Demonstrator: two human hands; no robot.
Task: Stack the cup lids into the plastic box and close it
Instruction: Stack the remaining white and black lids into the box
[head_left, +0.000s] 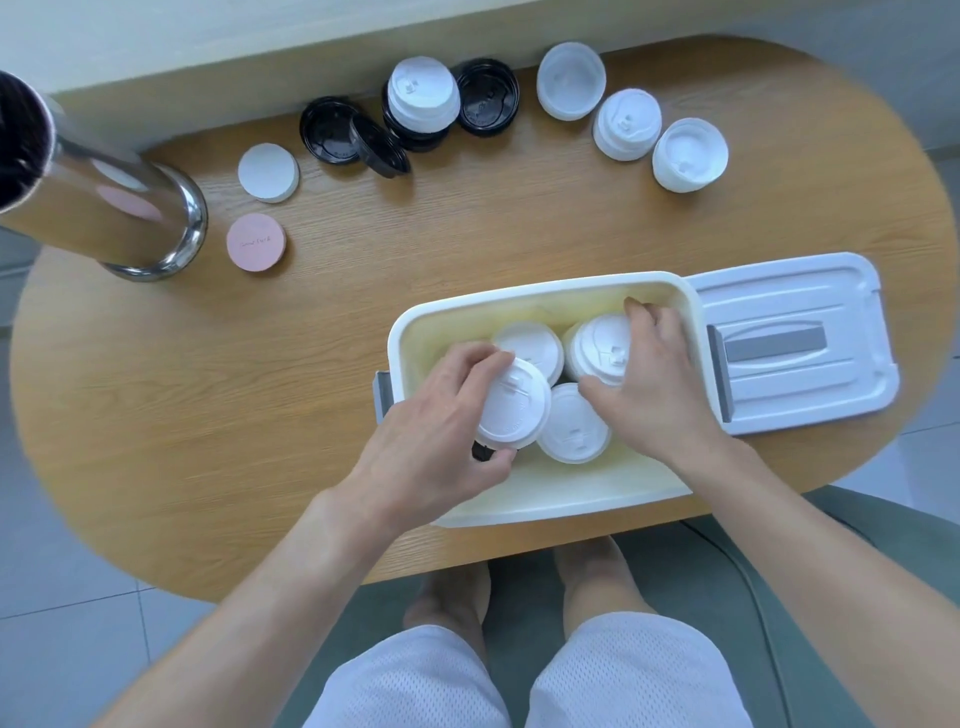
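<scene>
On the wooden table (208, 415) sits the open plastic box (540, 499), its box lid (810, 312) lying just right. Inside, the left hand (431, 431) grips a white lid stack (511, 410); the right hand (654, 379) clasps another white stack (597, 348).

- The pink coaster (256, 242) by my table's left end bears small dark writing, too faint to read.
- No other text is legible.

Oval wooden table (208, 415), pale tiled floor (62, 623), green seat (675, 597), cream wall (208, 41).
</scene>
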